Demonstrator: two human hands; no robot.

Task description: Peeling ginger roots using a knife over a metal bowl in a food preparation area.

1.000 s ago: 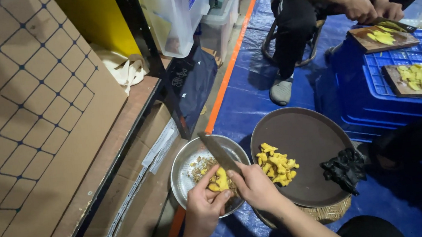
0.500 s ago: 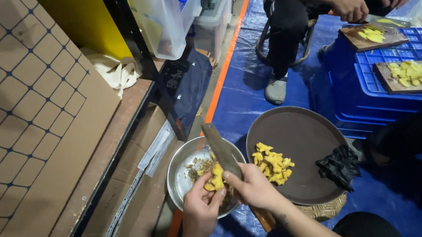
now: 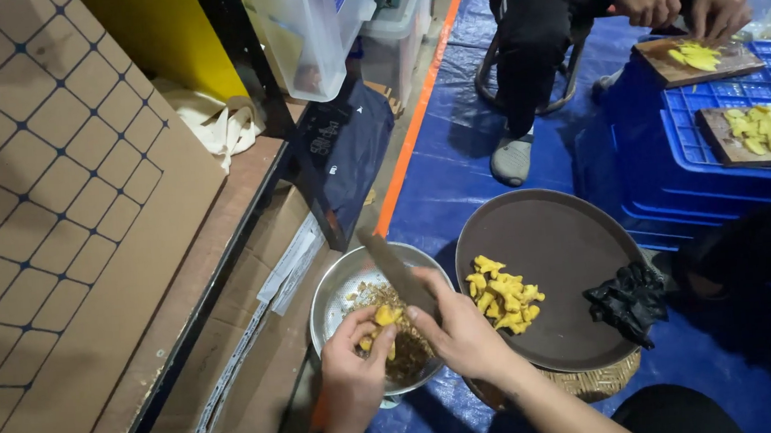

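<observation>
Nearest, the left hand (image 3: pixel 354 383) pinches a yellow ginger piece (image 3: pixel 384 318) in its fingers over the metal bowl (image 3: pixel 337 292), while the right hand (image 3: pixel 461 333), fingers wrapped tight, holds a cleaver (image 3: pixel 396 272) against it. Just right sits a brown round tray (image 3: pixel 558 231) with peeled pieces (image 3: pixel 502 293) and a black glove (image 3: pixel 628 299). Farther right, another person's hands (image 3: pixel 682 1) cut on a board (image 3: pixel 696 59) atop blue crates (image 3: pixel 670 147).

The knife (image 3: pixel 396 271) in the right hand (image 3: pixel 460 333) has swung from lying across the bowl (image 3: pixel 337 294) to pointing up and left, its tip past the rim. The left hand (image 3: pixel 353 377) has turned its yellow piece (image 3: pixel 385 317), now pinched nearer the blade's heel.
</observation>
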